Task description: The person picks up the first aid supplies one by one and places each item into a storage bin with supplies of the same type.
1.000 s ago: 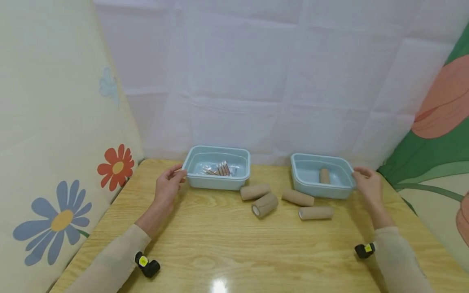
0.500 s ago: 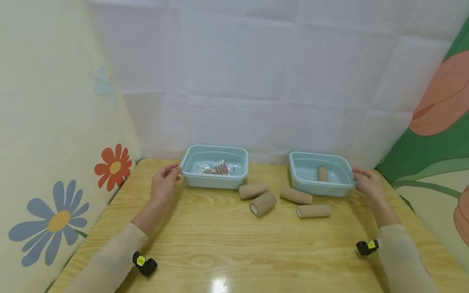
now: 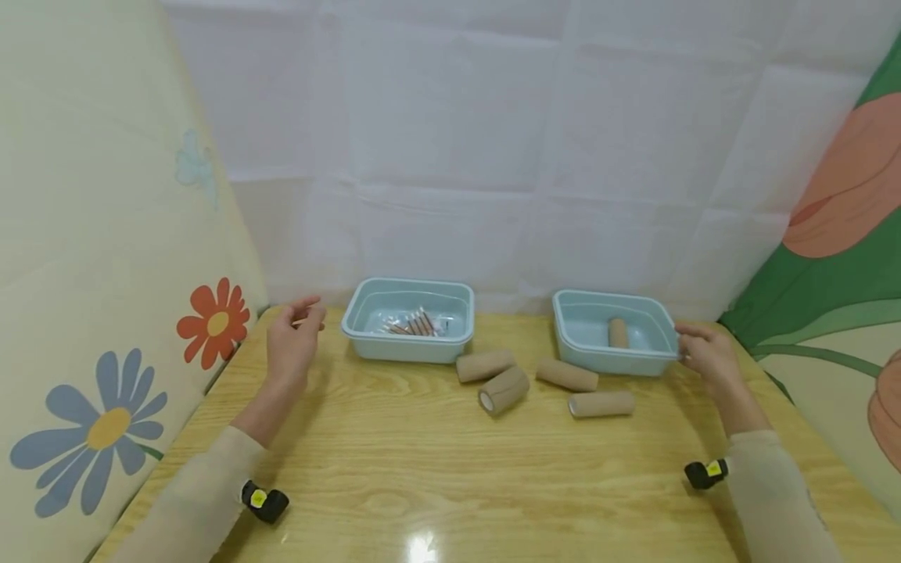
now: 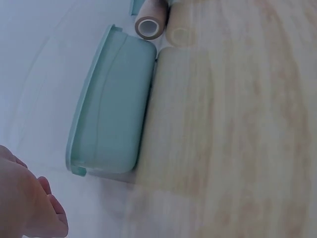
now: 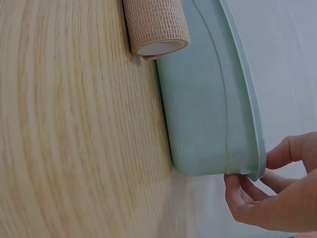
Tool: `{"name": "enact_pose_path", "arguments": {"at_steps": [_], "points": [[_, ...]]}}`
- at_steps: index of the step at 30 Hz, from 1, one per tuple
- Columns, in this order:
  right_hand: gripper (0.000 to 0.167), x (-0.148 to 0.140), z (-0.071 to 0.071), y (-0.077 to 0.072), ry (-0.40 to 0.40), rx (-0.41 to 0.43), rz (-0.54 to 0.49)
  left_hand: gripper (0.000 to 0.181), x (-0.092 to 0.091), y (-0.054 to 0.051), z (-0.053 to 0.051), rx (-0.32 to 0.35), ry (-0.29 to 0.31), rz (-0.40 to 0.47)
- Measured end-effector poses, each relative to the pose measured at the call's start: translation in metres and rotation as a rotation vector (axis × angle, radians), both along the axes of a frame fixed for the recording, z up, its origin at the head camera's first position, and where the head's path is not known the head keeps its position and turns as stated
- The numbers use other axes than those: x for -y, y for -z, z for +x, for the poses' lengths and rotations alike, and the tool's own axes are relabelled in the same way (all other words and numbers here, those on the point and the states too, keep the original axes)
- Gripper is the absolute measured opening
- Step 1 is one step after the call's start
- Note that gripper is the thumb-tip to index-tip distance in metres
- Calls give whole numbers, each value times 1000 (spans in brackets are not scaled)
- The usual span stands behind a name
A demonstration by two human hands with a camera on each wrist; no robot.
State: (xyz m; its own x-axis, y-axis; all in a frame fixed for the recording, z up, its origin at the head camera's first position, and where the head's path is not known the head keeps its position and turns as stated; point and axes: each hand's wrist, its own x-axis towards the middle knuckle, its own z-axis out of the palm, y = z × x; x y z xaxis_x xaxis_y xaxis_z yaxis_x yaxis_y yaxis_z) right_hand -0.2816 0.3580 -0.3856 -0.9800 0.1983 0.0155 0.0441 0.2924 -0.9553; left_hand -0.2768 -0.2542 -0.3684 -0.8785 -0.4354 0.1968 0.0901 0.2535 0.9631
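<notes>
- A creased white sheet point(image 3: 436, 141) is hanging behind the work, filling the far side of the scene.
- The wooden table point(image 3: 394, 493) is bearing two pale blue tubs and a scatter of loose rolls.
- The left tub point(image 3: 408, 349) is standing upright near the sheet; the right tub point(image 3: 612, 360) is standing upright too, well apart from it.
- The right hand point(image 3: 709, 356) is gripping the right tub's outer end, thumb and fingers pinching the rim; a sudden one-sided pull there could be tipping the tub or shoving it into the rolls.
- The left hand point(image 3: 293, 344) is hanging beside the left tub without touching it, fingers loosely bent and holding nothing; a careless swing inward could be knocking that tub askew.
- Four tan rolls point(image 3: 504, 389) are lying on their sides before the tubs, two near each; being round, they are likely risking a runaway if nudged.
- A fifth roll point(image 3: 618, 333) is lying inside the right tub, probably sliding should that tub tilt.
- Small sticks point(image 3: 420, 322) in clear wrapping are lying inside the left tub.
</notes>
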Motion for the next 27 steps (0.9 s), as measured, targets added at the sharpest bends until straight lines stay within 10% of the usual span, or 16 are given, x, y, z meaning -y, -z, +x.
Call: {"name": "enact_pose_path", "arguments": {"at_steps": [17,27], "points": [[57,-4,-2,5,51,9,-48,43,-15,-14,11,-72,60,-145],[55,1,-2,3,52,-1,-56,34,-38,-13,13,-244,163,-297]]}}
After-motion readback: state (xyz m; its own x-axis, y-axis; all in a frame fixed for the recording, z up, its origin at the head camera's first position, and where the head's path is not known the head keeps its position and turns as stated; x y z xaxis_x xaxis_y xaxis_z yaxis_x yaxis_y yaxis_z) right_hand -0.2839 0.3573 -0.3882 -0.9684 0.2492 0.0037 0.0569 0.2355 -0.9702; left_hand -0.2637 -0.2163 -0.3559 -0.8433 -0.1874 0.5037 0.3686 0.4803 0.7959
